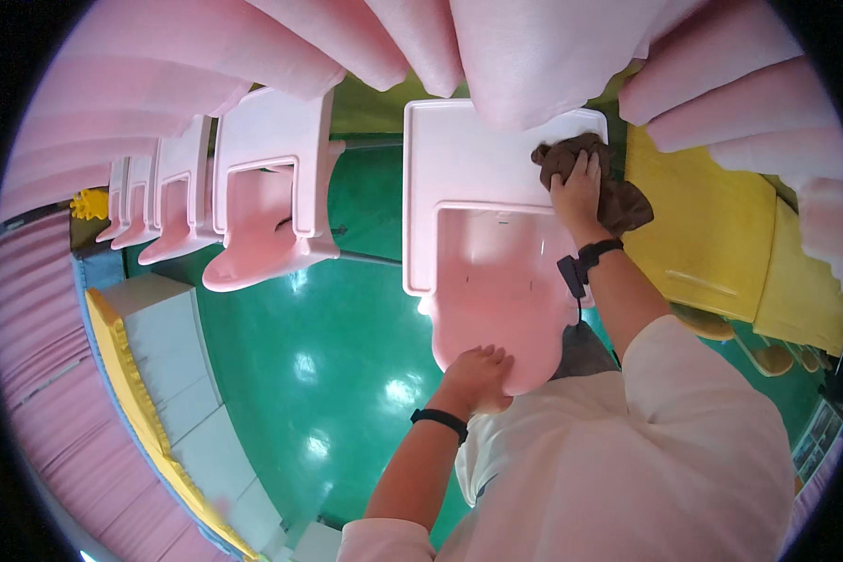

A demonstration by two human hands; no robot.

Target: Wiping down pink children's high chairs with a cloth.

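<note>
A: Locate the work item.

B: The brown cloth (590,178) lies bunched on the far right corner of a pink plastic chair (482,234), centre of view, above a green floor (337,375). The right hand (579,192) presses it flat, fingers (585,167) spread over the cloth and holding it against the chair.

A: And the left hand (478,375)?

B: It grips the chair's near edge, fingers curled around the rim, holding the chair steady.

A: Failure modes?

B: One: the cloth's loose end hangs off the right side; it could likely slip from under the palm if pressure drops. Two: the chair appears held up mainly by the left hand; hard wiping at the far corner may twist it out of that grip.

A: Surroundings?

B: A row of pink chairs (253,197) stands just left; a swinging chair could strike it. Yellow chairs (712,234) sit right.
</note>
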